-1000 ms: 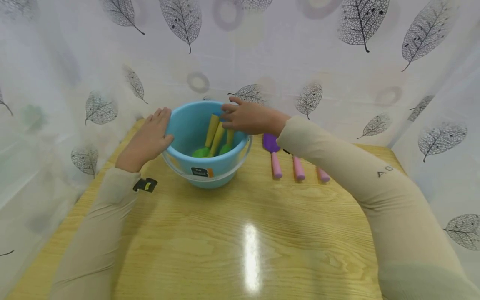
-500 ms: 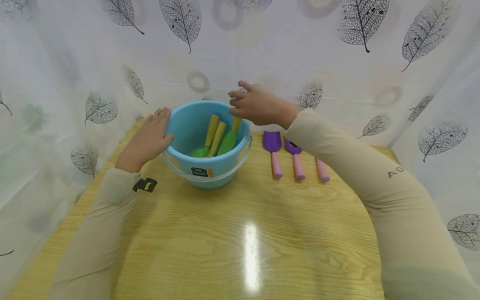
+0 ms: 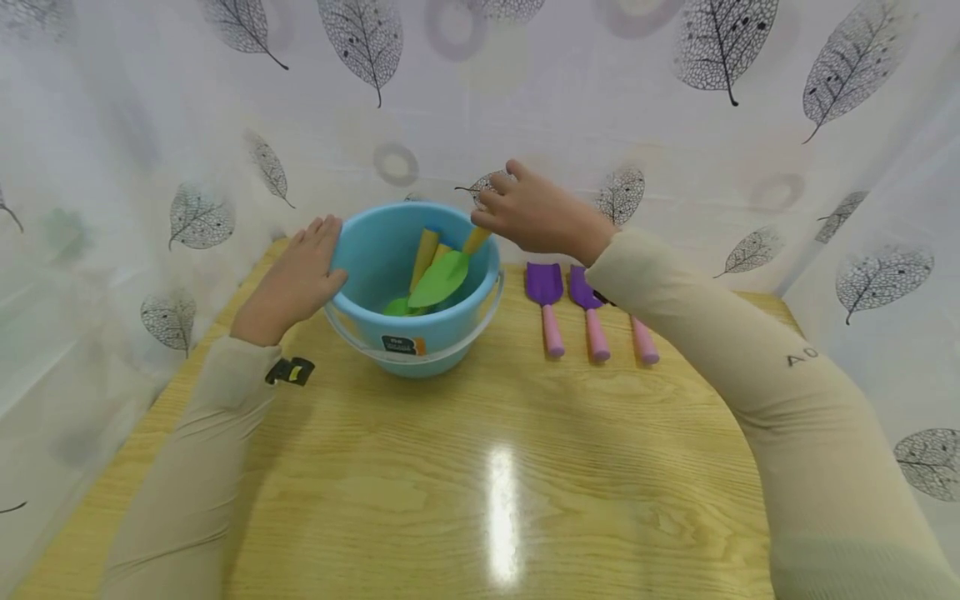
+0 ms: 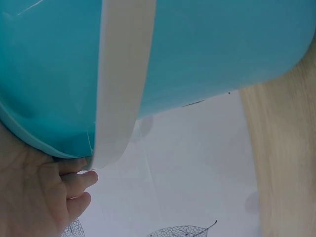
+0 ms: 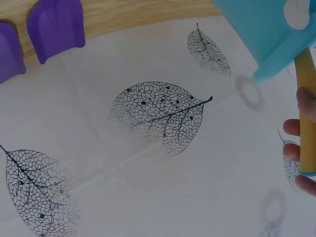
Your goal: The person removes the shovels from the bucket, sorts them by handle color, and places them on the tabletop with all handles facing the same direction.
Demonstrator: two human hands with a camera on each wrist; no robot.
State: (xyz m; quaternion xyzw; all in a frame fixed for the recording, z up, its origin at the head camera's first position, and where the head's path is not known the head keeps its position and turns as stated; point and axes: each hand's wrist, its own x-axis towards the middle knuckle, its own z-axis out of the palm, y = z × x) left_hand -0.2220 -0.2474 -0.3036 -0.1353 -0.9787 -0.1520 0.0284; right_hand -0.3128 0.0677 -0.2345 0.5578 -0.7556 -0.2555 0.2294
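Observation:
A light blue bucket (image 3: 367, 262) with a white handle stands upright on the table. On its left rim lies my left hand (image 3: 291, 282), fingers extended; in the left wrist view the fingertips touch the bucket (image 4: 212, 44) near its white handle (image 4: 123, 64). Above the right rim, my right hand (image 3: 543, 210) holds a green toy trowel (image 3: 441, 280) by its yellow handle (image 5: 308, 148). The trowel's blade points down and left over the bucket's opening. Inside, other yellow-handled tools (image 3: 424, 257) lean together, their green ends partly hidden by the trowel.
Right of the bucket, a purple shovel (image 3: 544, 283) and two more pink-handled tools, one with a purple shovel head (image 3: 583, 287) and one with only its handle (image 3: 645, 342) showing, lie in a row on the wooden table (image 3: 390, 492). A leaf-print curtain (image 3: 555, 108) hangs behind.
My right hand has moved up and right from inside the bucket, lifting the green trowel. Its blade has tilted flatter and risen across the other tools. My left hand stays on the rim.

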